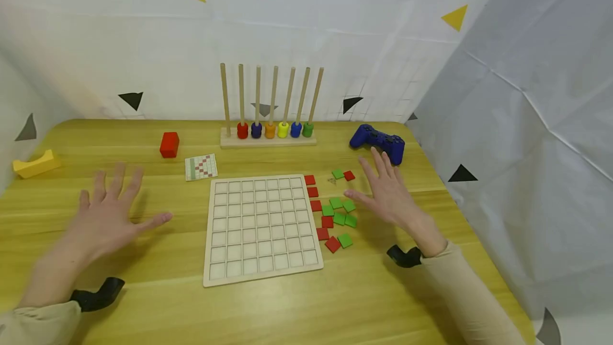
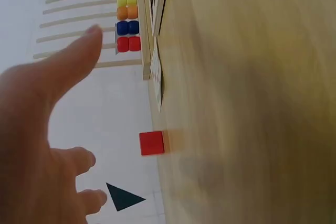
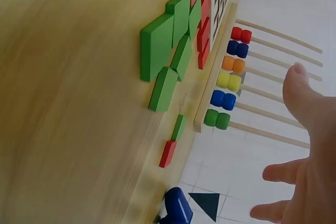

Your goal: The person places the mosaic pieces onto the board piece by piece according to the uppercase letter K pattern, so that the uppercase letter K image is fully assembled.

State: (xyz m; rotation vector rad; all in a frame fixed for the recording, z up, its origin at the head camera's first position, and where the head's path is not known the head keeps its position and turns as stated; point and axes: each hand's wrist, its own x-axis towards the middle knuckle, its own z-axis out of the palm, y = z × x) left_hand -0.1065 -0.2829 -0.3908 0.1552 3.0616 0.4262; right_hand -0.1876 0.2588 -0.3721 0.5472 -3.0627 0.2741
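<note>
My left hand [image 1: 105, 214] is held over the left of the table with its fingers spread, and nothing is in it. On the other side my right hand [image 1: 388, 190] has its fingers extended, empty as well, beside the loose tiles. Between the hands lies a square wooden grid board [image 1: 263, 228] with bare cells. Along its right edge are scattered several red tiles [image 1: 328, 222] and green tiles [image 1: 345, 240]. A small printed pattern card [image 1: 201, 167] rests near the board's upper left corner.
Behind the board stands a wooden peg rack [image 1: 268, 142] with coloured beads on most rods. A blue game controller [image 1: 378, 141] sits beyond my right hand. At the left are a red block [image 1: 170, 145] and a yellow curved block [image 1: 37, 164]. A white sheet wall [image 1: 306, 25] closes off the back.
</note>
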